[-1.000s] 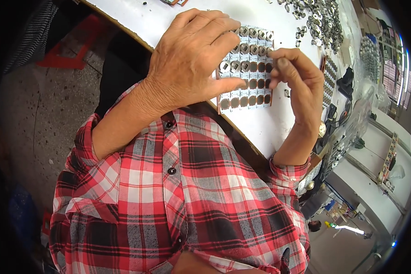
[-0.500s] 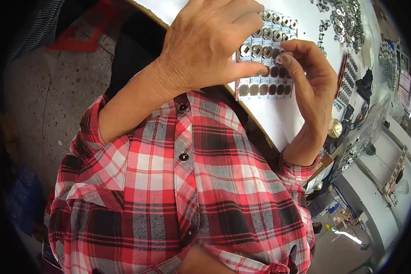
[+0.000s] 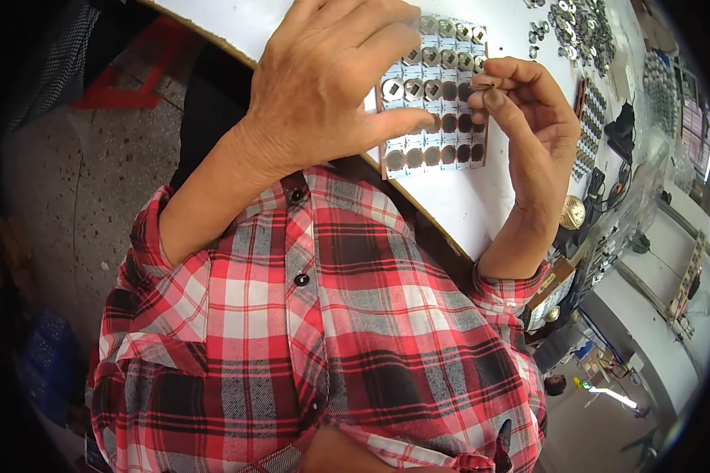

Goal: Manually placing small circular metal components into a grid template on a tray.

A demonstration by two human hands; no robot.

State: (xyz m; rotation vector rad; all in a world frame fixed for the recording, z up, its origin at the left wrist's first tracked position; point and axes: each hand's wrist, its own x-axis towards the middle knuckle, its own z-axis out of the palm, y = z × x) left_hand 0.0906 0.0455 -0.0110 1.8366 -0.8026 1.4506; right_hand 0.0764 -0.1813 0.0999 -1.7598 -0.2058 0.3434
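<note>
On the white table lies a panel (image 3: 436, 168) of small joined circuit boards, set out in rows. Silver metal discs with square cutouts (image 3: 412, 88) sit on the upper rows; bare dark round pads show in the lower ones. My left hand (image 3: 335, 87) reaches over the panel's left side, thumb stretched out above the pads and fingers apart. Its fingertips partly hide the upper left discs. At the panel's right edge my right hand (image 3: 532, 110) pinches a small thin metal disc (image 3: 487, 86) between thumb and fingers, seen almost edge-on.
Loose metal discs (image 3: 580, 35) are heaped at the far right of the table (image 3: 469, 213). Another filled panel (image 3: 590, 130) lies to the right, beside a black object (image 3: 621, 126) and cables. A golden domed piece (image 3: 572, 213) stands near my right wrist. The table's edge runs before my body.
The panel and both hands appear further left in the picture as the view shifts. My right hand has drawn to the panel's right edge, and the disc in its fingers now shows nearly edge-on.
</note>
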